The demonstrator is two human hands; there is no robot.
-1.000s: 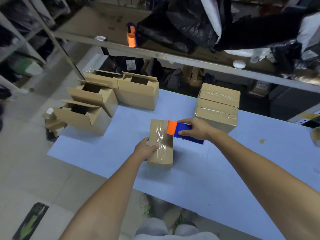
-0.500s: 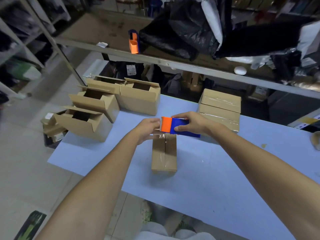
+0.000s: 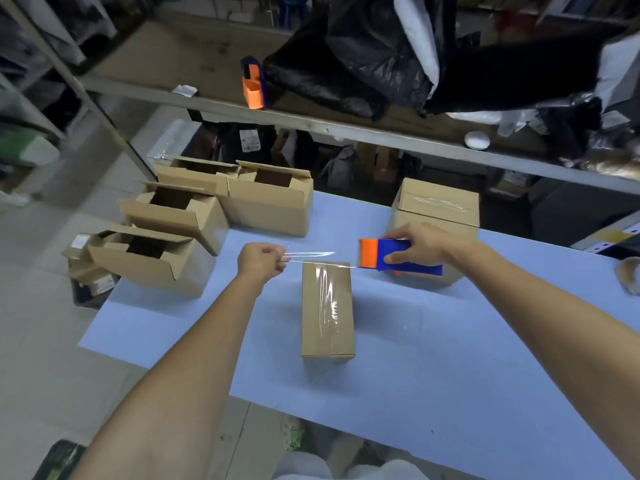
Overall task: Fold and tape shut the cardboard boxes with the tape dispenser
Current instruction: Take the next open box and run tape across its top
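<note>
a person's right hand (image 3: 420, 244) clamps around the blue body of an orange-and-blue tape dispenser (image 3: 394, 255), thumb on the near face and fingers over the top, while the left hand (image 3: 261, 263) is closed in a pinch on the free end of a clear strip of tape (image 3: 313, 258). the strip runs taut between the two grips, apparently drawn out to a working length before it goes down on cardboard. directly below the span, nearer the person than either hand, a closed cardboard box (image 3: 327, 308) lies lengthwise on the pale blue table (image 3: 433, 368); a glossy band of tape already shines along its top seam, and the far end of the box sits just under the stretched strip, which suggests that end is the next to be sealed. holding the strip above the box and apart from it keeps the sticky side from catching early. beyond the dispenser hand, two taped boxes (image 3: 438, 207) sit stacked, seemingly the finished pile. beyond and outward of the pinching hand, four open boxes (image 3: 270, 202) stand with flaps up at the table's far corner, likely still waiting their turn. a second dispenser (image 3: 254, 83) stands unused on the shelf (image 3: 346, 124) above, and a roll of tape (image 3: 628, 273) rests at the table's edge, well outward of the right hand.
</note>
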